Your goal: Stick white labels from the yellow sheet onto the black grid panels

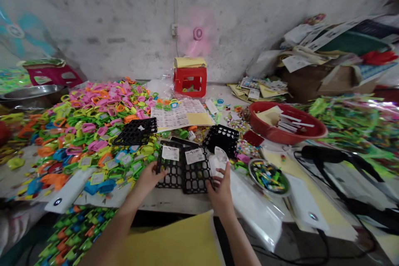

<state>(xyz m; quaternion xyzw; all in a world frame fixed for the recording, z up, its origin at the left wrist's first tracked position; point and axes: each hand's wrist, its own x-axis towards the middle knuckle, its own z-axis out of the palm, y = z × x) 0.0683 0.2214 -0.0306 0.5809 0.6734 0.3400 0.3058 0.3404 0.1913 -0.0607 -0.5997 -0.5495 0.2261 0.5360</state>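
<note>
Two black plastic grid trays lie side by side at the near edge of the table, each with a white label at its top. My left hand pinches the outer edge of the left tray, thumb on top. At the right tray, my right hand has its thumb and curled fingers on the outer edge. A curled white label piece sits just above the right fingertips. Behind them are two more black grids, one tilted up beside the right tray.
A heap of colourful plastic watch-shaped pieces spreads over the left. Printed sheets and a red stool stand behind. On the right are a red basin, a bowl of small parts and a white power bank.
</note>
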